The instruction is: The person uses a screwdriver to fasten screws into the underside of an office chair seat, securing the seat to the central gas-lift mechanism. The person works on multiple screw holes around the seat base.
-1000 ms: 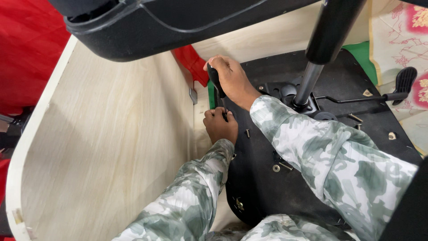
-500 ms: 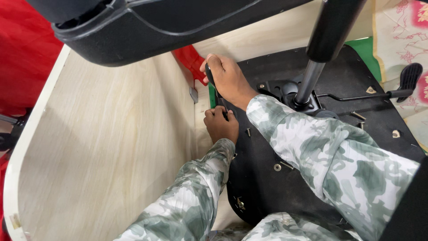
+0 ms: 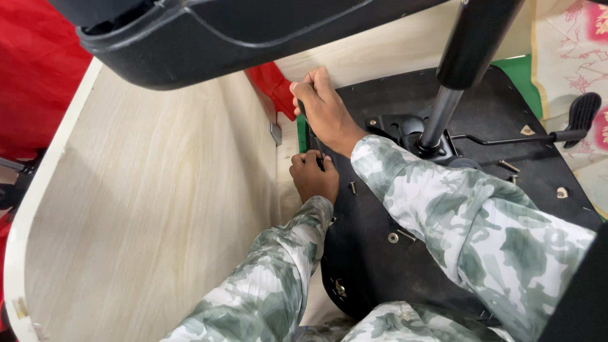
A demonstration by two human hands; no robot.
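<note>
Panel: we see a large pale wood-grain board (image 3: pixel 145 209) with a rounded, edge-banded corner, smooth and flat, filling the left.
Seat base: we see the black, matt underside of a chair seat (image 3: pixel 405 253), rounded in outline, dotted with staples and small bolts.
Column: a black gas cylinder (image 3: pixel 465 63) rises from the metal mechanism at the seat's middle; a thin lever with a black paddle (image 3: pixel 582 111) runs out to the right.
Tool: a slim dark-handled tool (image 3: pixel 311 136) stands at the seat's left edge, its long axis running away from us, tip toward us.
Right hand (image 3: pixel 323 111): we close it round the handle from above.
Left hand (image 3: pixel 313 174): fingers curled at the tool's tip; what they pinch we cannot tell.
Obstruction: a black moulded chair part (image 3: pixel 221 38) overhangs the top.
</note>
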